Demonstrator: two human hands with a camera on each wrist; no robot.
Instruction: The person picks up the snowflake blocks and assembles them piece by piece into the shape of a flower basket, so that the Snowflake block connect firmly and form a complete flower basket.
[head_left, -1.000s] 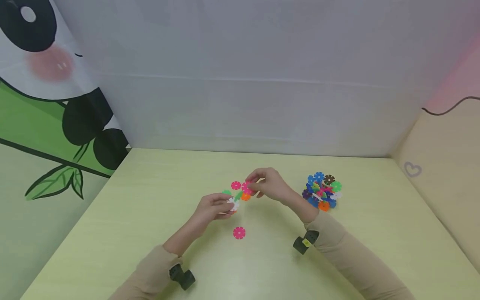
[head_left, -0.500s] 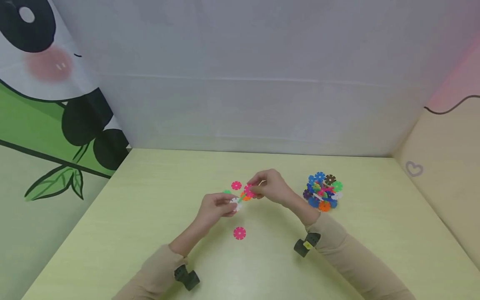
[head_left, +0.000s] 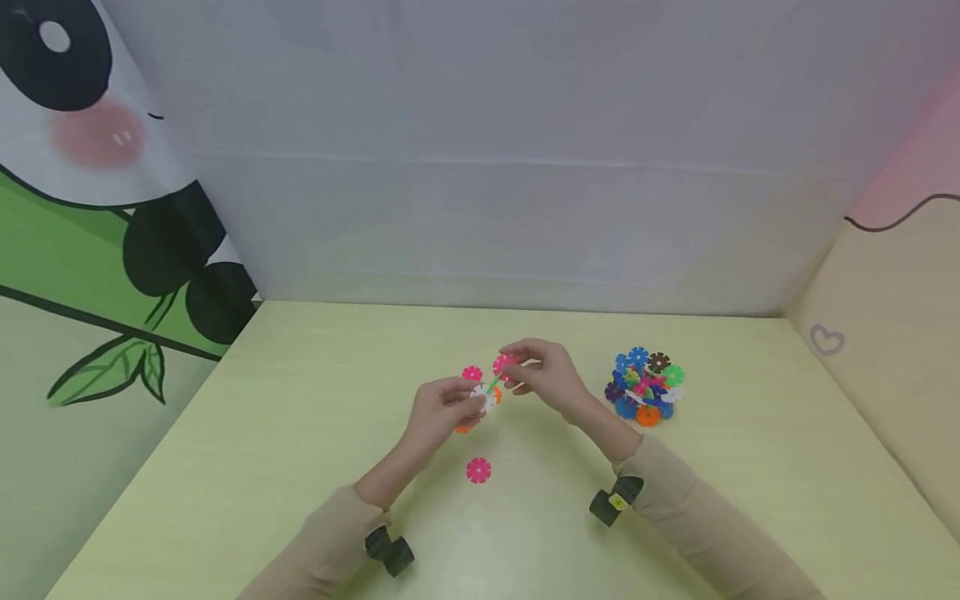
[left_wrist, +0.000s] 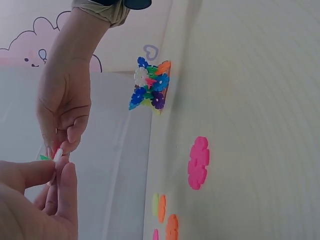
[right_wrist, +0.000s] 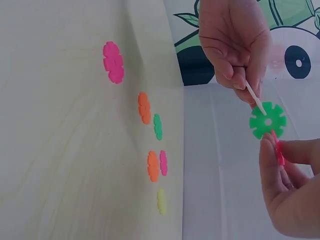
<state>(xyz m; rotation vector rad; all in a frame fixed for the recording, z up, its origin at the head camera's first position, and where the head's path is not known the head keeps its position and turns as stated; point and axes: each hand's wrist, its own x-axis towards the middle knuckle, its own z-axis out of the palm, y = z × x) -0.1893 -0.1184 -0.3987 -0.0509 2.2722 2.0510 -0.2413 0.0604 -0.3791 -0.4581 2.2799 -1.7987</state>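
Note:
My left hand (head_left: pixel 446 408) pinches a white notched plastic snowflake disc (right_wrist: pixel 254 96) by its edge. A green snowflake disc (right_wrist: pixel 257 124) stands between the hands, the white disc's edge at one notch and a pink snowflake disc (right_wrist: pixel 280 154) at the opposite side. That pink disc is pinched between thumb and fingers of my right hand (head_left: pixel 547 377). In the head view the green disc shows nearly edge-on, and the joined discs are held up over the table (head_left: pixel 360 367).
Loose discs lie around the hands: a pink disc (head_left: pixel 478 471) in front, another pink disc (head_left: pixel 472 372) behind, an orange disc (head_left: pixel 462 429) beside the left hand, and a yellow disc (right_wrist: pixel 161 201). A heap of mixed-colour discs (head_left: pixel 643 392) sits at the right.
My left hand has moved right and slightly up with the white disc. The right hand has shifted slightly right with the pink disc, which now meets the green one.

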